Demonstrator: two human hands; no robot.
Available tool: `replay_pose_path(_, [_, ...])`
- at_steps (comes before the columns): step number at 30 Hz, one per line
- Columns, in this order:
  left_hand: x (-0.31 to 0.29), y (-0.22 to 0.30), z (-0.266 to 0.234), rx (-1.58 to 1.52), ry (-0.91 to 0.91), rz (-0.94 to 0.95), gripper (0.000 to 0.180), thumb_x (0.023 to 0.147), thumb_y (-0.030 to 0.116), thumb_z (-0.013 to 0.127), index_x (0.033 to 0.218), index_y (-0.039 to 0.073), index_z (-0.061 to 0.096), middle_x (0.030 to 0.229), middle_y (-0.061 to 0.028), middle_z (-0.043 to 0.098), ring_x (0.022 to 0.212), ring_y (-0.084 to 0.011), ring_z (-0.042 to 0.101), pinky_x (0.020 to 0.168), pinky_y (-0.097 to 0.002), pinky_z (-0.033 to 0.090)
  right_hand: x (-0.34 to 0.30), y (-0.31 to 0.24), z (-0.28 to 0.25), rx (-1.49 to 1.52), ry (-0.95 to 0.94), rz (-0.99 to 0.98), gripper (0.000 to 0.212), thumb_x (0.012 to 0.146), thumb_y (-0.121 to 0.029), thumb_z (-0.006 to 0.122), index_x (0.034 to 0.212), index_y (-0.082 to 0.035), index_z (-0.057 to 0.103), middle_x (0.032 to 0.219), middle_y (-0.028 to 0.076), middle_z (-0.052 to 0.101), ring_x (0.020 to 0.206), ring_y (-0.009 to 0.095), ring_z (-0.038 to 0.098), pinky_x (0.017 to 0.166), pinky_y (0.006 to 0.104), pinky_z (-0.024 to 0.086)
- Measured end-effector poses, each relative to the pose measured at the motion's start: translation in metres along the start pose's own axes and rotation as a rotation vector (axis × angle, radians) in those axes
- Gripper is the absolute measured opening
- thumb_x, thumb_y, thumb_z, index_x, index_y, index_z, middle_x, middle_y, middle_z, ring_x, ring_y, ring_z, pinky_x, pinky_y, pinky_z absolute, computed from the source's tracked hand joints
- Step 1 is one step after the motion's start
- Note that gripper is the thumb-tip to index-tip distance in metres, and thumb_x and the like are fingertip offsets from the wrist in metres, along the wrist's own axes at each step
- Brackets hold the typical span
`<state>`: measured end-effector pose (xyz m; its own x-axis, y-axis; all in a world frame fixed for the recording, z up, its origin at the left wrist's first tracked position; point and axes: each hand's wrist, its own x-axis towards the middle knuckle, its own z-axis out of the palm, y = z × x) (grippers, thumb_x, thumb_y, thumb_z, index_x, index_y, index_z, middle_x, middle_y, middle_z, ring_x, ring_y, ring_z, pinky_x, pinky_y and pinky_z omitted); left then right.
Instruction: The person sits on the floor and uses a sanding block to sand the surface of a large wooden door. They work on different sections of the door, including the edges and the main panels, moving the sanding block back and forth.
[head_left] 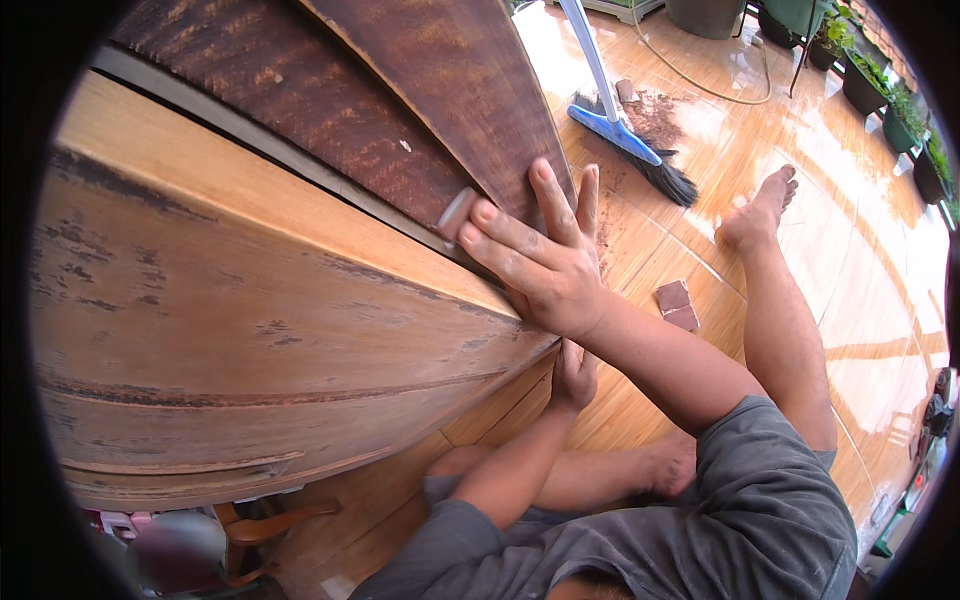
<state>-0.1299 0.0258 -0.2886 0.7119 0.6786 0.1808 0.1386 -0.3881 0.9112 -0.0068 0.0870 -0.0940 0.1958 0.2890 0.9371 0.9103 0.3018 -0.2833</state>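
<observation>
A big wooden furniture piece [250, 300] fills the left side, its near face worn to pale brown with dark patches. Its upper side has dark brown slats [300, 110] beside a paler rail. My right hand [560, 270] lies across these slats, two fingertips pressing a small folded piece of sandpaper [457, 213] that looks blurred, while other fingers spread over the wood. Lower down, my left hand [575, 378] is against the end of the same piece, below my right hand. Its fingers are mostly hidden.
A blue broom [615, 132] with dark bristles stands on the tiled floor beside reddish dust. A folded brown sandpaper sheet [678, 304] lies near my bare leg [780, 300]. Potted plants [865, 80] and a hose [700, 85] are at the far right.
</observation>
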Motion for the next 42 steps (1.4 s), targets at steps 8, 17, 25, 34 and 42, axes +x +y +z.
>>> replay_pose_path(8, [-0.004,0.011,0.012,-0.225,0.037,-0.157,0.052,0.108,0.027,0.047,0.146,-0.007,0.039,0.143,-0.0332,0.051,0.134,-0.0469,0.05,0.109,-0.0477,0.041,-0.063,0.018,-0.009,-0.067,-0.145,-0.035,0.034,0.09,-0.023,0.07,0.124,-0.029,0.074,0.133,-0.013,0.069,0.153,0.029,0.035,0.126,0.065,0.004])
replay_pose_path(17, [0.001,0.004,0.001,-0.053,-0.053,-0.315,0.056,0.108,0.035,0.047,0.143,-0.008,0.042,0.139,-0.0354,0.053,0.131,-0.0492,0.051,0.105,-0.0493,0.042,-0.068,0.02,0.004,-0.03,-0.08,-0.035,0.034,0.096,-0.022,0.06,0.126,-0.03,0.073,0.14,-0.013,0.065,0.155,0.03,0.031,0.126,0.0645,-0.001])
replay_pose_path(25, [0.002,0.009,0.005,-0.171,0.0,-0.137,0.049,0.109,0.021,0.045,0.147,-0.008,0.036,0.148,-0.0307,0.049,0.139,-0.0418,0.048,0.113,-0.0454,0.038,-0.003,0.009,0.019,0.024,0.053,-0.027,0.037,0.096,-0.024,0.056,0.128,-0.033,0.072,0.14,-0.016,0.064,0.156,0.031,0.029,0.123,0.0664,-0.009])
replay_pose_path(34, [0.005,0.024,-0.002,-0.053,-0.098,-0.254,0.059,0.111,0.025,0.043,0.156,-0.008,0.023,0.155,-0.0291,0.042,0.147,-0.0355,0.041,0.118,-0.0432,0.033,-0.033,0.014,0.001,-0.009,0.075,-0.096,0.036,0.087,-0.027,0.074,0.123,-0.031,0.074,0.14,-0.016,0.064,0.155,0.03,0.03,0.127,0.0641,-0.003])
replay_pose_path(42, [0.007,0.03,-0.005,-0.31,-0.016,-0.305,0.061,0.111,0.027,0.043,0.156,-0.008,0.02,0.158,-0.0306,0.037,0.15,-0.037,0.037,0.119,-0.0432,0.032,-0.03,0.018,0.01,-0.005,-0.01,-0.089,0.033,0.093,-0.028,0.065,0.125,-0.032,0.073,0.138,-0.016,0.065,0.155,0.031,0.031,0.126,0.0636,-0.006])
